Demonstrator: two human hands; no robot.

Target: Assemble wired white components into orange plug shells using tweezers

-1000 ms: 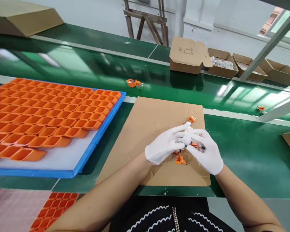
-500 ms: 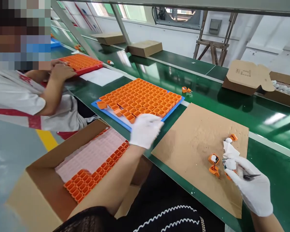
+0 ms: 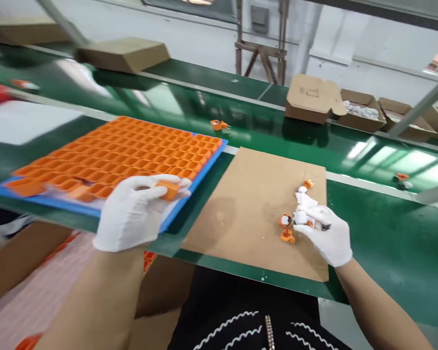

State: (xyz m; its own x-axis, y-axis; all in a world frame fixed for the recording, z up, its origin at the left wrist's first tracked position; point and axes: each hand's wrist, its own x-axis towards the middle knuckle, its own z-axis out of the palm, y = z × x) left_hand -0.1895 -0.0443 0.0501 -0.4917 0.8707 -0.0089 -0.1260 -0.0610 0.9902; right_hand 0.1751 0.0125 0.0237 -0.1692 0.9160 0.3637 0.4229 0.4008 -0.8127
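My left hand, in a white glove, pinches a small orange plastic cup over the near right part of the blue tray. Rows of similar orange cups fill most of that tray. Over the cardboard sheet, my gloved right hand grips a small rounded white part. A dark object, its kind unclear, shows among those fingers. Just left of them lies an orange unit with a white top, joined to another orange piece. White scraps lie beyond the fingertips.
A green conveyor belt runs behind, carrying orange pieces. Cardboard boxes stand on the far shelf; one box holds white parts. Below the table at left is a carton of orange cups under a translucent sheet.
The view has swung right, taking the co-worker out of frame. My left hand has lifted an orange cup from the tray's near edge. My right hand keeps its grip over the cardboard.
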